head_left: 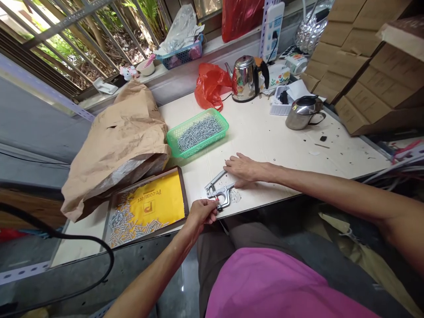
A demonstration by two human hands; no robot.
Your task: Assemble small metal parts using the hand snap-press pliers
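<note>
Silver hand-press pliers (226, 192) with a spring between the handles lie near the table's front edge, a small red part showing at the jaws. My right hand (243, 169) is on the handles, fingers over the far one and thumb by the near one. At the jaws, my left hand (202, 212) has its fingertips pinched together; whatever small piece they hold is hidden. Left of the pliers, a dark-rimmed tray (183, 185) carries small metal pins (122, 221) on a yellow sheet (165, 196). Beyond it a green basket (185, 153) holds many similar-looking pieces.
A crumpled brown paper sack (115, 132) covers the left side. At the back stand a red plastic bag (210, 86) and a steel kettle (244, 79). A metal pitcher (298, 115) and stacked cardboard boxes (374, 84) are on the right.
</note>
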